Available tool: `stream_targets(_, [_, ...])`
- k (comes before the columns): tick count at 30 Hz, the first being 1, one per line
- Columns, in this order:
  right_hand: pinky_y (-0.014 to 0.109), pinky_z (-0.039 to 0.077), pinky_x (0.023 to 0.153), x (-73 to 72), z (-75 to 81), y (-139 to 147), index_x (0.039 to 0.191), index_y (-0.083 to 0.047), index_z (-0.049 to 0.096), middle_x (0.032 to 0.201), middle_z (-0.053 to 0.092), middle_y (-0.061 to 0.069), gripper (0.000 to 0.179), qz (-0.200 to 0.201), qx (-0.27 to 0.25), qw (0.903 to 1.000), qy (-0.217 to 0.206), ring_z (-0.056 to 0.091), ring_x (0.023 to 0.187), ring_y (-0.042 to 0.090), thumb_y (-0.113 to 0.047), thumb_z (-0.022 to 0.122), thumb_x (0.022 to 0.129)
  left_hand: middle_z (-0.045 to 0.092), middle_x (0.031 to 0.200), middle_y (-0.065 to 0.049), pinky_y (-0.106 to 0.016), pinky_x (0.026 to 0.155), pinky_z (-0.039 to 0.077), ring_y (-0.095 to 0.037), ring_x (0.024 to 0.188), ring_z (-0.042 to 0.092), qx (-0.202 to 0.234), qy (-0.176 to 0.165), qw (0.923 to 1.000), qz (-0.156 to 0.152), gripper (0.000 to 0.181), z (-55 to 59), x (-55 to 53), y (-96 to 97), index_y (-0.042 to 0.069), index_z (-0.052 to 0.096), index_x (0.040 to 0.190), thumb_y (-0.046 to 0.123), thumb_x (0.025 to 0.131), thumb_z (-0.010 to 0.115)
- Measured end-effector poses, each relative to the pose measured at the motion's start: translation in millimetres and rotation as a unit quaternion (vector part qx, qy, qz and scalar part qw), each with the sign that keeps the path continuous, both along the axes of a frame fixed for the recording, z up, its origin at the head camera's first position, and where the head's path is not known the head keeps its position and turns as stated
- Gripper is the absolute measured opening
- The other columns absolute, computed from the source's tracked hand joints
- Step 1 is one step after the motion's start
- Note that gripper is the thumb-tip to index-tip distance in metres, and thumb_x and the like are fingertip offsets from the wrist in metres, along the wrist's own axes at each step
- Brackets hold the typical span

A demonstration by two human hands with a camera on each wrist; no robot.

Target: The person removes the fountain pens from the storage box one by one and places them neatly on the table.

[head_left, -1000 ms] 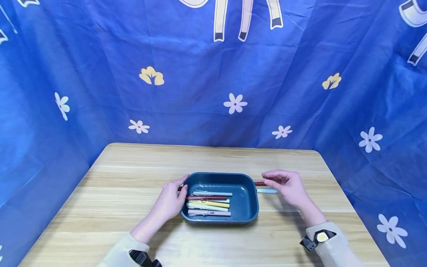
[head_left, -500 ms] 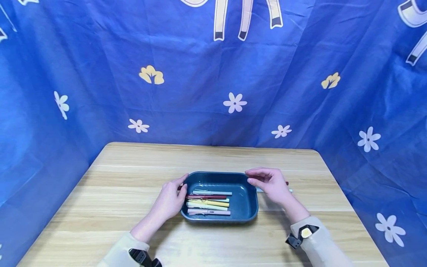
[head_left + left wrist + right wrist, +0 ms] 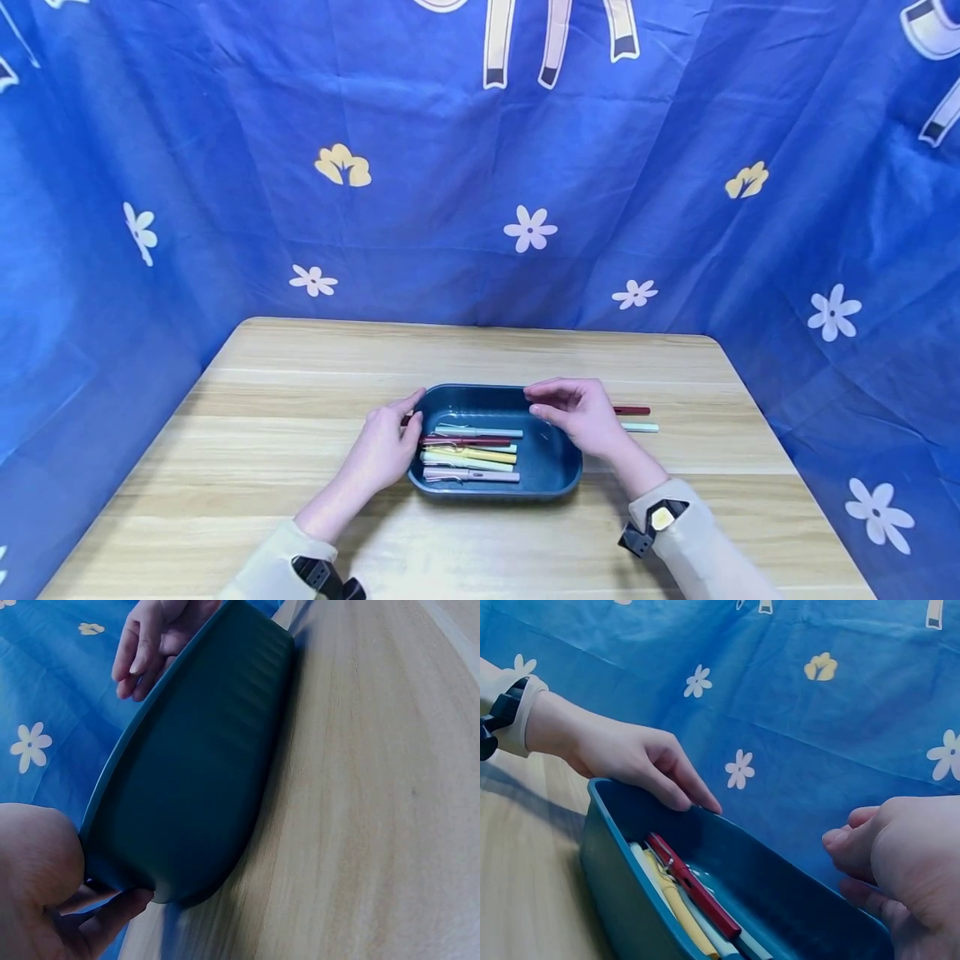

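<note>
My left hand (image 3: pixel 386 446) grips the left end of a dark teal tray (image 3: pixel 551 487), its thumb over the rim. In the right wrist view the tray's inside shows a dark red pen (image 3: pixel 694 885) beside a yellow pen (image 3: pixel 682 911). Also inside, seen from the head, are a light blue pen (image 3: pixel 480 432), a pale green pen (image 3: pixel 468 463) and a lilac pen (image 3: pixel 480 477). Over the tray's back right corner hovers my right hand (image 3: pixel 581 414), fingers loosely bent, nothing seen between them.
On the table right of the tray lie another dark red pen (image 3: pixel 632 411) and a pale blue-green pen (image 3: pixel 640 427), both partly behind my right hand. A bit of dark red shows behind my left hand. Blue patterned cloth (image 3: pixel 450 208) hangs around the wooden table (image 3: pixel 337 358).
My right hand has moved left, from over the pens on the table to the tray's back right corner. The left hand and tray have stayed in place.
</note>
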State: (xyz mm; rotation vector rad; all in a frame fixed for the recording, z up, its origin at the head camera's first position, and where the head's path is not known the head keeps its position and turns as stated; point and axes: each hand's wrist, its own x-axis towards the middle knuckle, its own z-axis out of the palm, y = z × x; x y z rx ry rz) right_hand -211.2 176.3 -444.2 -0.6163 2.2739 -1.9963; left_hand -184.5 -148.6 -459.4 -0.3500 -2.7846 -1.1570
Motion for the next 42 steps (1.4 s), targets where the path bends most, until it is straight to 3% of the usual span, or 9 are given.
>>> stream_targets(6, [0.03,0.06,0.092,-1.3,-0.7,-10.7,0.116,0.008,0.077,0.119,0.073,0.028,0.026,-0.002,0.001,0.9997,-0.024,0.072,0.111,0.038,0.008,0.079,0.09,0.058,0.145,-0.029,-0.055,0.11,0.048,-0.04,0.131,0.06,0.001,-0.003,1.0,0.002,0.046,1.0,-0.5,0.4,-0.005,0.055,0.15,0.008,0.106,0.059])
stream_targets(18, [0.03,0.059,0.094,-0.4,-3.4,-28.7,0.115,0.01,0.076,0.119,0.072,0.03,0.026,0.0,-0.008,0.9975,-0.07,0.071,0.113,0.041,0.013,0.076,0.09,0.058,0.145,-0.027,-0.053,0.106,0.052,-0.035,0.126,0.064,0.006,-0.003,1.0,0.003,0.046,0.5,-0.7,0.2,-0.004,0.055,0.15,0.008,0.106,0.059])
stream_targets(27, [0.029,0.061,0.09,2.1,-7.6,-41.3,0.117,0.011,0.075,0.119,0.073,0.028,0.026,0.005,0.021,0.9939,-0.108,0.072,0.111,0.038,0.01,0.076,0.091,0.058,0.146,-0.028,-0.054,0.11,0.047,-0.037,0.132,0.059,0.013,-0.005,0.9999,0.001,0.046,-0.2,0.1,-0.9,-0.004,0.055,0.15,0.008,0.106,0.059])
stream_targets(32, [0.03,0.062,0.087,1.9,-10.9,-47.9,0.116,0.01,0.076,0.115,0.075,0.026,0.025,0.013,0.049,0.9926,-0.11,0.075,0.102,0.028,0.007,0.078,0.091,0.057,0.146,-0.028,-0.054,0.111,0.045,-0.038,0.133,0.058,0.012,-0.004,0.9999,0.001,0.046,0.4,0.3,-0.9,-0.004,0.055,0.15,0.008,0.106,0.059])
stream_targets(42, [0.033,0.063,0.082,0.9,-15.4,-53.1,0.114,0.007,0.078,0.11,0.077,0.023,0.022,0.026,0.084,0.9886,-0.122,0.075,0.096,0.022,0.007,0.078,0.091,0.058,0.146,-0.027,-0.053,0.11,0.048,-0.035,0.13,0.061,0.013,-0.002,0.9999,0.001,0.046,1.3,0.9,-0.3,-0.004,0.055,0.15,0.008,0.105,0.059])
